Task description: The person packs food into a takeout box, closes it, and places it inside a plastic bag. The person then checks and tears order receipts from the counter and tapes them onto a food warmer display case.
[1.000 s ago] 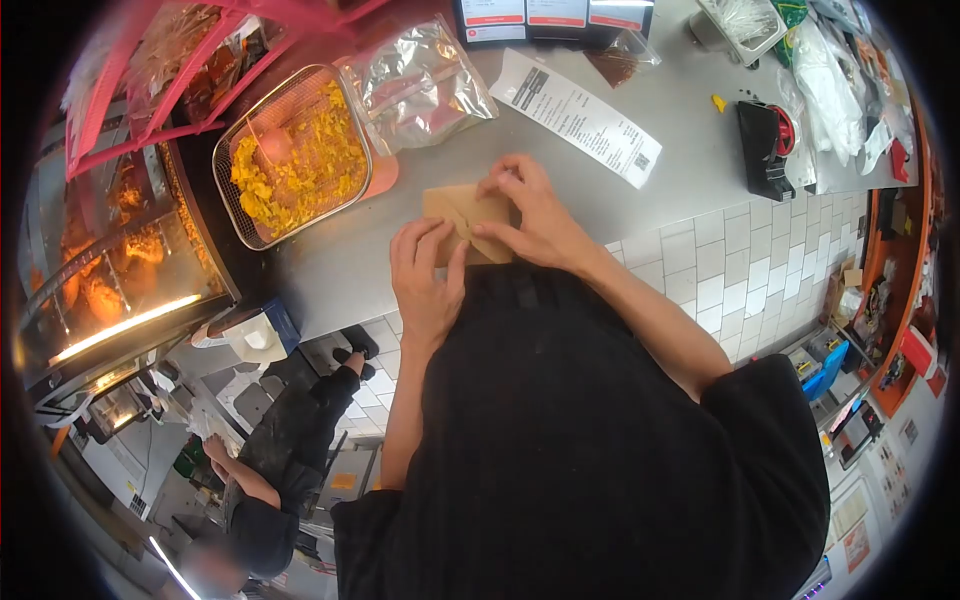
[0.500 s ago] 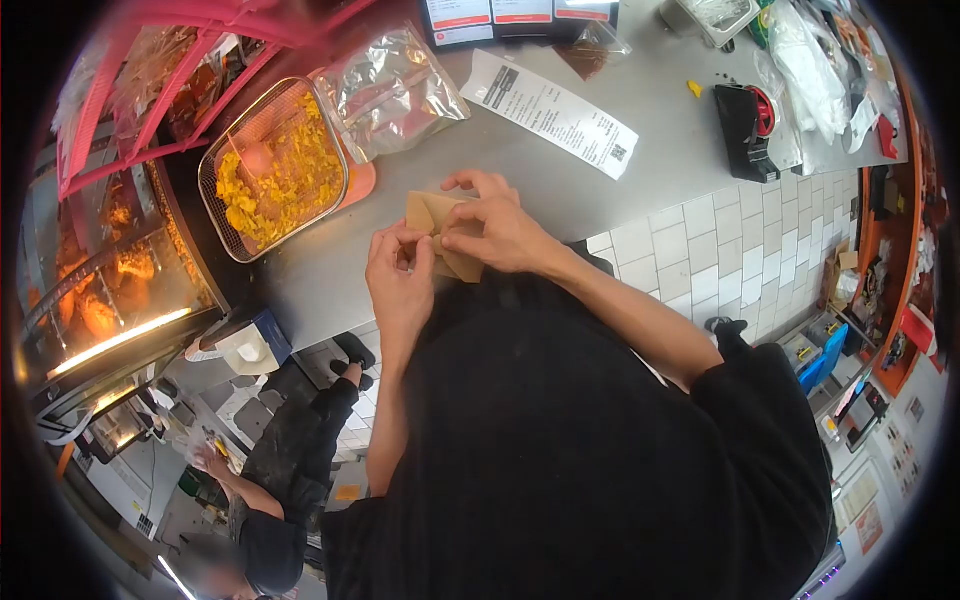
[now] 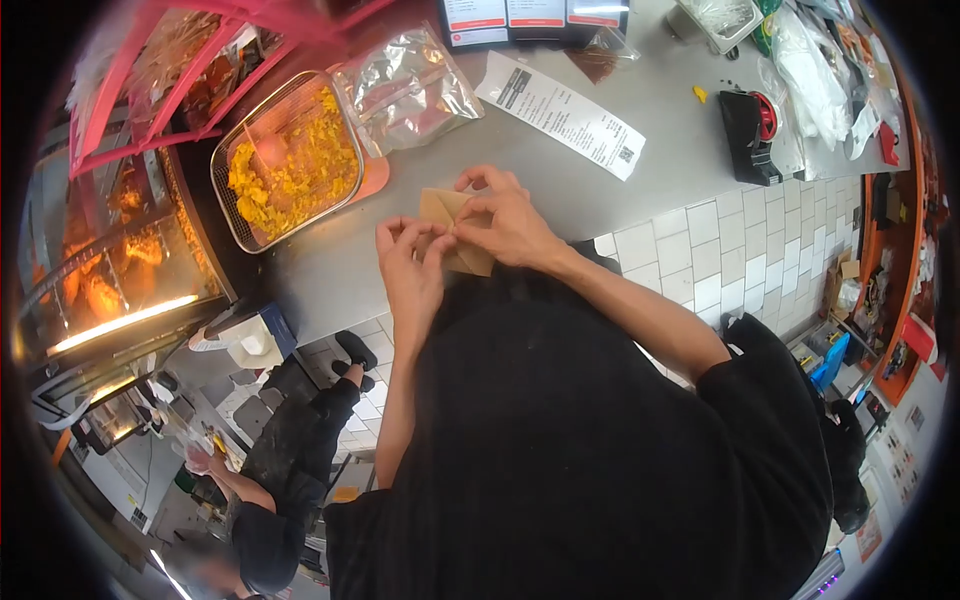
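A small tan paper piece (image 3: pixel 470 262) with diagonal creases is held close to my body at the counter's front edge. My left hand (image 3: pixel 412 262) pinches its left side, thumb and fingertips meeting near the middle of the paper. From the other side, my right hand (image 3: pixel 512 225) also grips it, thumb and index finger pressed at the central fold. Both hands partly cover the paper, so its full shape is hidden. Beyond them on the steel counter lie a printed receipt (image 3: pixel 562 115) and a shiny foil bag (image 3: pixel 412 95).
A wire-rimmed basket (image 3: pixel 222 190) of yellow food pieces stands at the left, beside a lit food display (image 3: pixel 130 270). At the right are a tape dispenser (image 3: pixel 745 140) and plastic bags (image 3: pixel 810 85). A co-worker (image 3: pixel 265 520) stands lower left; another dark-clothed person (image 3: pixel 847 470) is far right.
My fingertips have drawn closer together at the middle of the paper. The view has shifted slightly, and a dark-clothed person has come into sight at the far right.
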The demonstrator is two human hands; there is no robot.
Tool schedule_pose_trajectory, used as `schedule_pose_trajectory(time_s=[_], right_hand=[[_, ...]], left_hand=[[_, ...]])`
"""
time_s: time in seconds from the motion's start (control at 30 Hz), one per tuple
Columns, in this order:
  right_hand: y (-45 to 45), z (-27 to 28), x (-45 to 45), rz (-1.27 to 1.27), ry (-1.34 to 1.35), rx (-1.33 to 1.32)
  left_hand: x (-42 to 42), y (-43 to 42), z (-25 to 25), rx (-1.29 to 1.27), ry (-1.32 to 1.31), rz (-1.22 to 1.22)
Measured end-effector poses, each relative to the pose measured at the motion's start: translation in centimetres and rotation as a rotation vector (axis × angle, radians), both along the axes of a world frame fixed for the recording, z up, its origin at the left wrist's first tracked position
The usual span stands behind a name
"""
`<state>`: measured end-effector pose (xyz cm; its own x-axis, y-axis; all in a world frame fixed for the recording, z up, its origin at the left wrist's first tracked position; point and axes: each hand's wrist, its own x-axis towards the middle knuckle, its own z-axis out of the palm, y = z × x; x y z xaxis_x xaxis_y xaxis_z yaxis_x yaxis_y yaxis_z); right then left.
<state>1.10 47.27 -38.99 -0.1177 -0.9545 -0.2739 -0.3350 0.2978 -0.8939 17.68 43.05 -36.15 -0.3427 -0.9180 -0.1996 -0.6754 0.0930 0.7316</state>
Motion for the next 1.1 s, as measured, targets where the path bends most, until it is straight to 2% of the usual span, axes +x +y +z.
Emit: schedule_pose_trajectory(time_s=[0.03,0.1,0.23,0.3,0.43,0.5,0.57,0.63,0.7,0.83,0.9,0.93,1.0,1.1], right_hand=[[0.1,-0.4,-0.1,0.004,-0.016,-0.027],[0.1,-0.9,-0.2,0.01,-0.029,-0.058],[0.5,-2.3,0.5,-0.028,0.005,-0.095],[0.3,-3.0,0.7,-0.076,0.046,-0.124],[0.4,-1.7,1.5,-0.132,0.138,-0.206],[0.4,-1.9,1.7,-0.144,0.185,-0.2],[0.4,-2.8,1.8,-0.261,0.09,-0.333],[0.1,-4.4,1.6,-0.258,0.126,-0.4],[0.2,-5.8,1.5,-0.259,0.154,-0.453],[-0.8,-5.7,1.4,-0.312,0.158,-0.379],[-1.4,-5.8,0.5,-0.355,0.109,-0.372],[-2.0,-5.7,-0.9,-0.47,0.158,-0.344],[-3.5,-4.4,-4.3,-0.638,0.293,-0.285],[-5.3,-3.1,-9.9,-0.688,0.457,-0.097]], left_hand=[[0.3,0.0,-0.5,-0.003,-0.001,0.01],[0.8,-0.3,-2.0,0.114,0.157,0.079],[0.6,-0.3,-2.3,0.143,0.167,0.031],[0.5,0.3,-3.3,-0.214,0.039,-0.111],[0.6,1.5,-5.4,-0.422,0.061,-0.111],[1.4,1.4,-7.0,-0.576,0.086,-0.242],[1.4,1.5,-6.4,-0.52,0.118,-0.177],[0.7,0.9,-5.6,-0.472,0.155,-0.122],[-0.4,1.2,-4.3,-0.29,0.162,0.024],[-1.0,0.6,-3.3,-0.316,0.085,0.039],[-0.2,0.5,-4.1,-0.332,0.089,-0.085],[0.0,0.6,-4.7,-0.338,0.091,-0.084],[0.8,0.9,-5.3,-0.145,0.262,-0.012],[1.0,0.9,-3.3,-0.23,0.173,-0.154]])
